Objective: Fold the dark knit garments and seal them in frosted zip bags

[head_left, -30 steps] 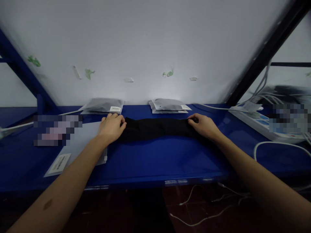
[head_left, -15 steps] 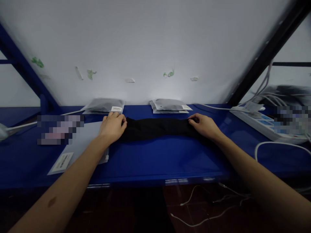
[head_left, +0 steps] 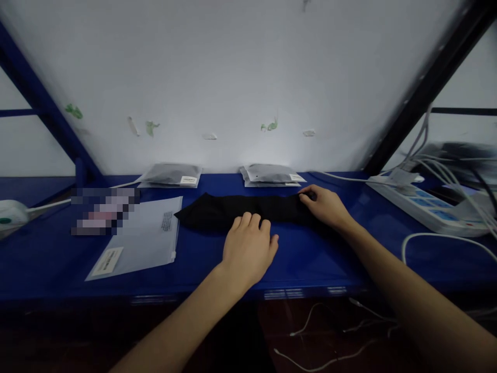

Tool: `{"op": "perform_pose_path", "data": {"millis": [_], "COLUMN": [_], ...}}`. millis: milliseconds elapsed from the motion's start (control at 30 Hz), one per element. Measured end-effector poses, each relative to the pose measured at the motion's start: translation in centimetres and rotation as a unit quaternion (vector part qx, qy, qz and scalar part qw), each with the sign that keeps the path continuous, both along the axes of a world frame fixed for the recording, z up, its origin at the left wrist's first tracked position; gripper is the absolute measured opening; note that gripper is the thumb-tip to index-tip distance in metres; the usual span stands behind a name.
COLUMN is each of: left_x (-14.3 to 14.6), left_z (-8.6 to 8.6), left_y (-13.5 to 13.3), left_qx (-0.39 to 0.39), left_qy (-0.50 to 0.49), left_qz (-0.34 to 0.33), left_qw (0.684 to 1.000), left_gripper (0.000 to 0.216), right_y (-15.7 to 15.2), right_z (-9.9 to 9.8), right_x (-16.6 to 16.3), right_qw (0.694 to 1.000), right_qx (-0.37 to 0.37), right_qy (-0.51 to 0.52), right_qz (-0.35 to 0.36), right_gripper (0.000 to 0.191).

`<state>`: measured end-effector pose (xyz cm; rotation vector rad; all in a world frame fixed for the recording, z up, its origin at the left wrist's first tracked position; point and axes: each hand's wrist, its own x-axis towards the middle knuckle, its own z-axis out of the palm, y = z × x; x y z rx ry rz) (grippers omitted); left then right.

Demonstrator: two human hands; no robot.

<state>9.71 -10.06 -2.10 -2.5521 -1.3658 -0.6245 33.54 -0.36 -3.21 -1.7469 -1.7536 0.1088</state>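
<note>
A long strip of folded black cloth lies across the blue table, its left end spread to a pointed corner. My left hand is palm down at the cloth's near edge, fingers stretched out and apart, holding nothing. At the right end, my right hand pinches the cloth's far corner between thumb and fingers. To the left of the cloth lies a flat, frosted zip bag with a white label and printed text; the cloth's pointed tip reaches its right edge.
Packed frosted bags and a second small stack of bags sit along the wall. A white power strip with cables occupies the right side. A blurred-out item lies at left, and cords hang below the table's front edge.
My left hand has let go of the cloth's left end and moved right and nearer, to the cloth's middle. My right hand stays at the right end.
</note>
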Motion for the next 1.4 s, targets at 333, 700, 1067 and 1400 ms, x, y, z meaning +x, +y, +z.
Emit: {"op": "perform_pose_path", "data": {"millis": [333, 700, 1067, 1400], "left_x": [-0.3, -0.4, -0.6, -1.2], "left_z": [-0.3, -0.5, 0.0, 0.6], "left_y": [-0.2, -0.4, -0.6, -1.4], "left_qx": [0.021, 0.07, 0.036, -0.011], "left_qy": [0.011, -0.003, 0.001, -0.107], "left_qz": [-0.039, -0.09, -0.124, -0.212], "left_qw": [0.999, 0.993, 0.992, 0.971], "left_gripper": [0.03, 0.028, 0.029, 0.03], "right_y": [-1.9, 0.1, 1.3, 3.9], "right_z": [3.6, 8.3, 4.8, 4.1], "right_x": [-0.6, -14.5, -18.3, -9.3], "right_qw": [0.86, 0.798, 0.959, 0.92], "right_qx": [-0.11, -0.16, -0.092, -0.098], "right_qy": [0.498, 0.551, -0.054, -0.199], "right_qz": [0.021, 0.186, 0.263, 0.321], "right_gripper": [0.035, 0.006, 0.044, 0.048]}}
